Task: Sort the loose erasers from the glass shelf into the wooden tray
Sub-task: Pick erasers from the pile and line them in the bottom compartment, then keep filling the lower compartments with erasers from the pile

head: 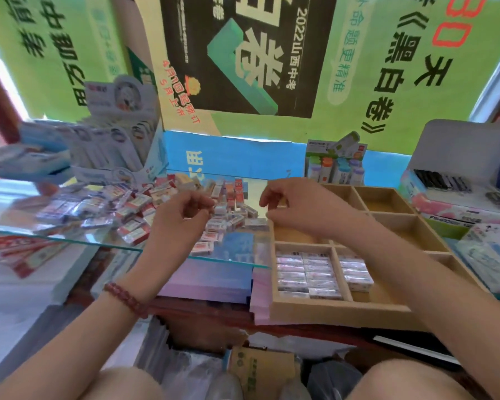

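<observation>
Loose erasers [145,203] lie heaped on the glass shelf [98,244], at 9 o'clock from the wooden tray [338,308]. Left hand [182,210] hovers over the heap's 3 o'clock edge, fingers curled toward the thumb; whether they pinch anything cannot be told. Right hand [285,203] hangs over the tray's 10 o'clock corner, fingers loosely curled, nothing seen in them. Heap axes are mixed. Filed erasers [303,272] lie 9-to-3. Recommended: pinch one eraser by its long sides, turn it 9-to-3, seat it flush.

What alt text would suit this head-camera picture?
A person's left hand and right hand hover at a heap of loose erasers on a glass shelf, beside a wooden tray whose two nearest compartments hold packed erasers.
</observation>
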